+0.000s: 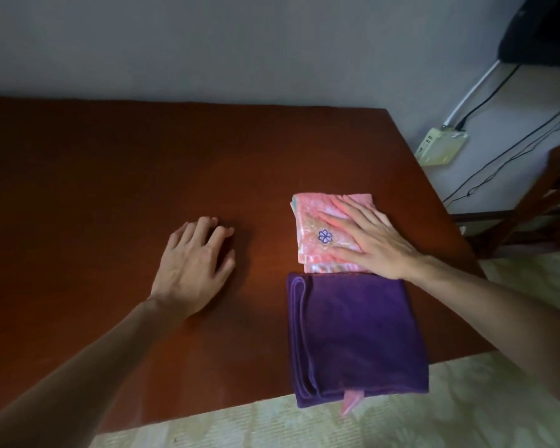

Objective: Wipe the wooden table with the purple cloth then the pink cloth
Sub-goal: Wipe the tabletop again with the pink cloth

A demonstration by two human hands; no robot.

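Note:
A folded pink cloth [314, 234] with a small purple flower mark lies on the right part of the wooden table [110, 176]. My right hand [369, 237] lies flat on it with straight, spread fingers. Just in front of it, a folded purple cloth [356, 334] rests at the table's near edge, its front hanging slightly over. My left hand [194, 266] rests on the bare wood left of both cloths, fingers loosely bent, holding nothing.
A grey wall runs along the table's far edge. A dark wooden chair [543, 202] stands off the right side. A white power strip [440, 145] with cables lies by the wall on the right. Pale patterned floor [304, 425] shows below the near edge.

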